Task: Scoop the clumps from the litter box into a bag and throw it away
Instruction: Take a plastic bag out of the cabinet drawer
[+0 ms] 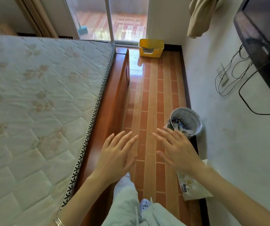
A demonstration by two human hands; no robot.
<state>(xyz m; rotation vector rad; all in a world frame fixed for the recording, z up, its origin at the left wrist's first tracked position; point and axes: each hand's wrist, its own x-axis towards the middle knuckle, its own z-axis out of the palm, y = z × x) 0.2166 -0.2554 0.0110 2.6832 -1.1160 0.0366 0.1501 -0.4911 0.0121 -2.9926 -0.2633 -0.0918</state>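
Two hands up front and both empty. The left hand (114, 154) and right hand (178, 150) have their fingers spread and straight, palms down, hovering over the floor (149, 95) and gripping nothing. My read is that we're at the very start, with the hands free because no scoop or bag has been picked up yet.

The yellow litter box (150, 48) sits at the far end of the aisle, on the floor in the corner by the glass door (127, 18). Its low-cut front faces this way and it's well apart from the hands. Any clumps inside are too far off to tell.

It's a narrow lane, with the bed (41, 95) on the left and the wall on the right, so it looks like a straight walk down. A bin (186, 121) stands against that wall, just beyond the right hand, with scraps in it. That's a likely drop-off spot, close by the route.

A flat printed packet (191, 186) lies by the wall under the right forearm, and I can't tell whether it's a bag. No scoop is in view. The next move, I'd judge, is to find a bag and a scoop and then head for the box.
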